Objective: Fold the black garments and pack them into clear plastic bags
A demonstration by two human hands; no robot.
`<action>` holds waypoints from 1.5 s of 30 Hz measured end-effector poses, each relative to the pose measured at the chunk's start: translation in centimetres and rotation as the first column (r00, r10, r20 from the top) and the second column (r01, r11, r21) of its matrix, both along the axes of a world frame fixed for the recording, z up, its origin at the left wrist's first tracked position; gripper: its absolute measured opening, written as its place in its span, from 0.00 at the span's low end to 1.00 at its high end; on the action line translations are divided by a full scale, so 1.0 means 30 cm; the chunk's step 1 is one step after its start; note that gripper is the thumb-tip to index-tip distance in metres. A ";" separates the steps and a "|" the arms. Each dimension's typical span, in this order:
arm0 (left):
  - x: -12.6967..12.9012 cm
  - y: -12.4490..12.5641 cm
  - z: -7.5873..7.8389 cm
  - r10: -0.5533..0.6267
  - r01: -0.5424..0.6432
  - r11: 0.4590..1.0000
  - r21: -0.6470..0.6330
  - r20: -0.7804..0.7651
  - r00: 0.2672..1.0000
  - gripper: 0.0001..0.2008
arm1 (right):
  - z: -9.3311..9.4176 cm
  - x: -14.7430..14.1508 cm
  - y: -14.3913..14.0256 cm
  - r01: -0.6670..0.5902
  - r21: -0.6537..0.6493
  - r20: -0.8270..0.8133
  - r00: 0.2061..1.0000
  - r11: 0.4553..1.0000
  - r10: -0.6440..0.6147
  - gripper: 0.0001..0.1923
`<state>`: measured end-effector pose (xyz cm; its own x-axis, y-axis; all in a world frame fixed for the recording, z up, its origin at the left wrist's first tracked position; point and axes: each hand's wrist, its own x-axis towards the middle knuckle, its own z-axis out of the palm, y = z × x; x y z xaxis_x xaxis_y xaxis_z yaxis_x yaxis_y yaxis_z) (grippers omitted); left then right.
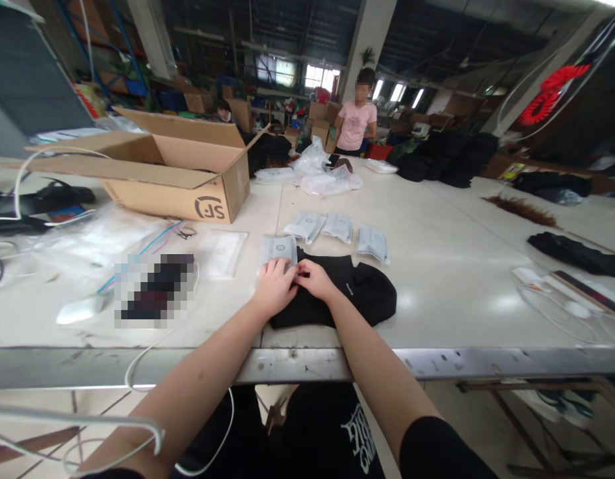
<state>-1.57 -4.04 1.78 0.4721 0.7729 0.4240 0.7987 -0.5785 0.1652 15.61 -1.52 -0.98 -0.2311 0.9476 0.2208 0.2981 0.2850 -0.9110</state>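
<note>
Both hands meet at the near edge of a pale plastic packet (278, 247) with grey print, flat on the table. My left hand (274, 287) lies over its near side with the fingers bent and gripping it. My right hand (314, 279) pinches at the packet's near right corner, its fingertips close to the left thumb; exactly what lies between them is hidden. Beneath and right of the right hand spreads a folded black cloth item (369, 293) with a small pale label. Another flat clear packet (222, 253) lies to the left.
Behind the hands lie three filled packets, one a grey packet (373, 243). An open cardboard box (222, 193) stands back left, near clear plastic bags (322, 173). A person in a pink shirt (356, 125) stands across the table (451, 266). Cables run at left and right.
</note>
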 end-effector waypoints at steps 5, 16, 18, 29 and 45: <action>0.013 0.005 -0.025 0.021 -0.021 1.000 0.013 -0.020 1.000 0.12 | -0.002 0.007 -0.020 0.019 0.093 0.080 0.996 0.995 -0.027 0.06; -0.010 0.035 -0.022 0.038 -0.073 0.987 0.146 0.229 0.973 0.08 | 0.027 -0.017 -0.029 0.056 0.438 0.336 0.915 0.897 -0.221 0.11; -0.016 0.031 -0.013 0.007 -0.062 0.982 0.179 0.296 0.955 0.09 | 0.033 -0.020 -0.031 0.052 0.501 0.376 0.886 0.864 -0.271 0.13; -0.067 0.034 0.009 0.065 -0.352 0.892 0.283 0.692 0.719 0.03 | 0.037 0.030 -0.008 0.364 0.676 0.217 0.733 0.641 -0.645 0.13; -0.111 0.107 -0.012 0.071 -0.190 0.980 0.052 0.807 0.586 0.07 | -0.013 0.025 0.038 0.444 0.222 -0.056 0.895 0.868 -0.443 0.14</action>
